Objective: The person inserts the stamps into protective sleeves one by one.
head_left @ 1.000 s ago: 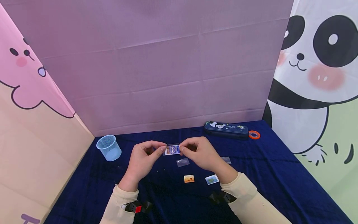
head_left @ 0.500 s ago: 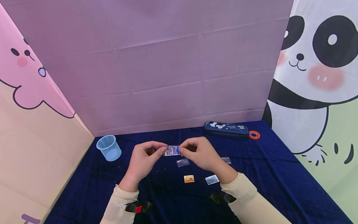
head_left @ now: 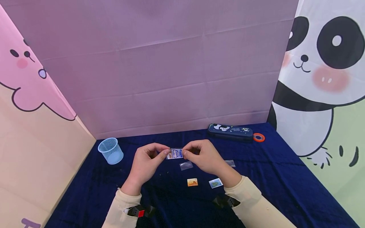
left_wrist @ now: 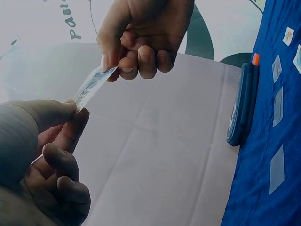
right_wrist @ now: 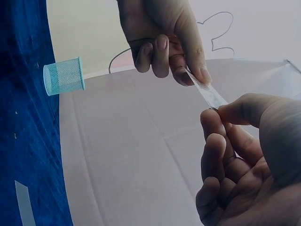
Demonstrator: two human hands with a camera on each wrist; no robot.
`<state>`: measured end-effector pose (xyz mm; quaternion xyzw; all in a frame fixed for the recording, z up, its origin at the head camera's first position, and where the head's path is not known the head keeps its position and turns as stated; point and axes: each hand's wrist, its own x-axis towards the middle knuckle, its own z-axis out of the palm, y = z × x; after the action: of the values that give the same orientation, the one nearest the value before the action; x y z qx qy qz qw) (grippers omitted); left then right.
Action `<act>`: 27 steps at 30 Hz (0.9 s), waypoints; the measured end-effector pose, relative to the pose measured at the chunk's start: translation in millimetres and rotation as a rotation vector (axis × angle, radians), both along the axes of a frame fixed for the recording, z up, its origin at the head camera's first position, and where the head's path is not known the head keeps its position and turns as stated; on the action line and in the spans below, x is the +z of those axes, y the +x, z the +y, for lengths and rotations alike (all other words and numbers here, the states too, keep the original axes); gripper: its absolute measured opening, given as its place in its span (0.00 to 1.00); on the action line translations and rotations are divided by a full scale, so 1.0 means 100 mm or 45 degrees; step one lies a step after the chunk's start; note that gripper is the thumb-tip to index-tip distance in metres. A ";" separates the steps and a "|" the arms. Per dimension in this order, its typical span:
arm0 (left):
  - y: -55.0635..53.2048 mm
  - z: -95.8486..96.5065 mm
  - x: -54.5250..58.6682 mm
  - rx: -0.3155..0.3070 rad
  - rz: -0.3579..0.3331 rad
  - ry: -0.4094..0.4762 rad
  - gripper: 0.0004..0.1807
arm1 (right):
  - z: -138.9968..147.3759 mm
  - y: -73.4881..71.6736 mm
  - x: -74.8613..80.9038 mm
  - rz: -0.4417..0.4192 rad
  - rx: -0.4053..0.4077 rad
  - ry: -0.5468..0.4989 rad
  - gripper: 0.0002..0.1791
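Between both hands, above the cloth, is a small blue printed card [head_left: 175,154] with a clear plastic edge showing along its top, apparently a sleeve. My left hand [head_left: 145,161] pinches its left end between thumb and index finger. The right end is pinched by my right hand [head_left: 206,156] in the same way. The left wrist view shows the card [left_wrist: 95,87] tilted and seen nearly edge-on, its ends covered by fingertips. Below the hands lie an orange card [head_left: 192,182], a blue-green card [head_left: 215,183] and a clear plastic piece [head_left: 186,165].
A light blue mesh cup [head_left: 111,151] stands at the left. A dark blue pencil case [head_left: 230,132] lies at the back right beside an orange tape roll [head_left: 259,137]. Another clear piece [head_left: 230,163] lies partly behind the right forearm. Dark blue cloth [head_left: 285,177] covers the table.
The card has tilted and dropped very slightly between the fingers, its glare shifting. Both hands keep their pinch and almost the same place.
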<state>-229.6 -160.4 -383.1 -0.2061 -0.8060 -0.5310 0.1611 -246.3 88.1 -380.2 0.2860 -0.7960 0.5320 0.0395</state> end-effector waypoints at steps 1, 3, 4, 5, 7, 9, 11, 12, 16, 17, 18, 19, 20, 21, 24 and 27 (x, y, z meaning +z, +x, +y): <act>0.00 0.00 0.00 0.001 -0.002 0.002 0.05 | 0.00 0.00 0.00 0.001 0.000 0.000 0.06; -0.01 0.01 0.00 0.002 -0.005 0.007 0.05 | 0.00 0.00 0.00 0.004 0.002 0.000 0.06; -0.01 0.01 -0.01 0.002 -0.008 0.008 0.05 | 0.00 0.00 0.00 0.005 0.001 0.001 0.06; -0.02 0.01 -0.01 0.002 -0.009 0.008 0.05 | 0.00 0.00 0.00 0.005 0.003 0.002 0.05; -0.03 0.01 -0.02 0.004 -0.010 0.009 0.05 | 0.00 -0.01 0.00 0.006 0.007 0.006 0.05; -0.04 0.01 -0.03 0.011 -0.006 0.005 0.04 | 0.00 -0.01 -0.01 0.004 0.006 0.021 0.05; -0.05 0.00 -0.04 0.016 -0.002 0.006 0.04 | 0.01 -0.01 -0.02 0.007 -0.001 0.047 0.05; -0.06 0.00 -0.05 0.021 0.000 0.008 0.04 | 0.01 -0.02 -0.03 0.012 -0.004 0.060 0.05; -0.09 -0.03 -0.07 0.046 0.006 0.027 0.03 | 0.05 -0.01 -0.03 0.034 -0.027 0.112 0.05; -0.10 -0.04 -0.08 0.055 0.008 0.031 0.03 | 0.05 0.00 -0.03 0.037 -0.031 0.121 0.05; -0.11 -0.05 -0.09 0.065 0.010 0.033 0.03 | 0.06 0.00 -0.04 0.037 -0.035 0.130 0.05; -0.12 -0.05 -0.10 0.074 0.011 0.033 0.02 | 0.07 0.00 -0.04 0.032 -0.039 0.139 0.05; -0.13 -0.06 -0.11 0.083 0.014 0.033 0.02 | 0.08 0.01 -0.04 0.027 -0.042 0.149 0.05; -0.14 -0.06 -0.11 0.096 0.007 0.028 0.03 | 0.09 0.01 -0.05 0.021 -0.044 0.159 0.05; -0.09 -0.05 -0.04 0.114 -0.005 0.016 0.03 | 0.12 0.01 -0.09 0.006 -0.051 0.186 0.05; -0.10 -0.06 -0.02 0.131 -0.033 0.008 0.05 | 0.15 0.01 -0.15 -0.004 -0.061 0.209 0.05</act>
<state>-239.4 -166.1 -384.9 -0.1569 -0.8160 -0.5270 0.1782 -245.2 103.0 -394.8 0.2684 -0.8436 0.4643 0.0273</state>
